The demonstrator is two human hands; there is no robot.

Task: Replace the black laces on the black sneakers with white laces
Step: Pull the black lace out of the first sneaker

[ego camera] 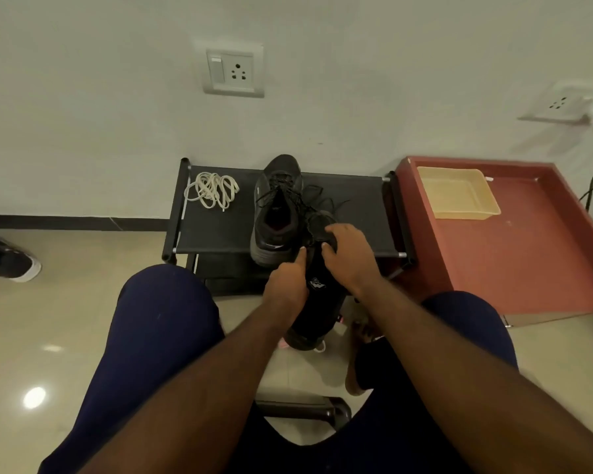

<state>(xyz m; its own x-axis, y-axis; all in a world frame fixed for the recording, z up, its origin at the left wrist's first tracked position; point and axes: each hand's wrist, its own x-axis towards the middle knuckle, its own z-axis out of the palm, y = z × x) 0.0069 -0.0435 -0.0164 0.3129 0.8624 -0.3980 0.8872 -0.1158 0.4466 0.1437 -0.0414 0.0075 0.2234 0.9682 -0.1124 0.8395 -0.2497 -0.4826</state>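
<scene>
A black sneaker point(277, 213) with loosened black laces point(326, 200) stands on a low black shoe rack point(220, 230). A second black sneaker point(317, 302) is tilted off the rack's front edge, held between both hands. My left hand point(285, 285) grips its left side, with the thumb up by the lace area. My right hand point(346, 254) curls over the top of that sneaker at the laces. A bundle of white laces point(213, 191) lies on the rack's left part.
A red cabinet point(514, 254) stands right of the rack with a yellow tray point(459, 193) on it. The wall with sockets point(233, 71) is right behind. Another person's shoe point(9, 260) shows at the far left on the floor. My knees frame the view.
</scene>
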